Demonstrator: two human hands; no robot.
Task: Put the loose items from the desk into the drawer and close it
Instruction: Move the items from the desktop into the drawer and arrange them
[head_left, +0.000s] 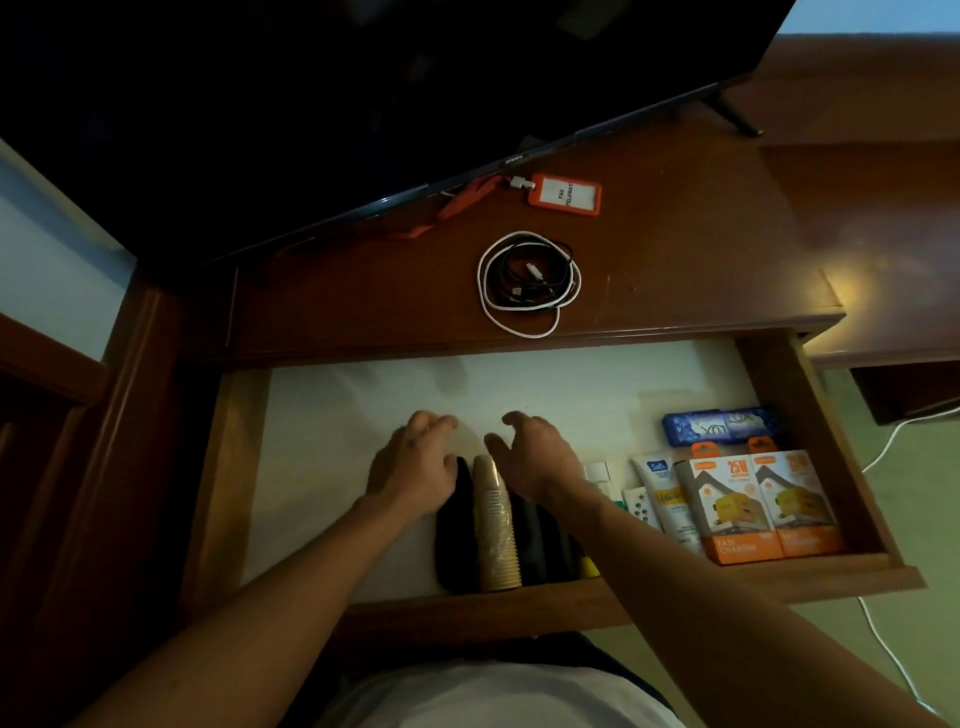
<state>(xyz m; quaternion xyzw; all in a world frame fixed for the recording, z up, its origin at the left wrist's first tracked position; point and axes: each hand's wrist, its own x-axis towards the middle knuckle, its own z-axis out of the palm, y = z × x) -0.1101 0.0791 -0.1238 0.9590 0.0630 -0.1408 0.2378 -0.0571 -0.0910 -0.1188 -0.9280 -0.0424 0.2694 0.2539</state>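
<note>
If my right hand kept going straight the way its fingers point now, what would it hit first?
Probably nothing soon: the right hand points over the drawer's bare white floor toward the desk's front edge. Depth is unclear.

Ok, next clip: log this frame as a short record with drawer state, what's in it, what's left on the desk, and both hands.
drawer: open, pulled out toward the person
in drawer: stack of paper cups lying on its side, dark items beside it, two orange charger boxes, white tube, blue soap pack
left on desk: coiled cables, orange badge holder with lanyard
left hand: fingers loosely curled, over the dark item left of the cups
right hand: fingers loosely curled, above the cups, holding nothing visible
task status: unfinished
</note>
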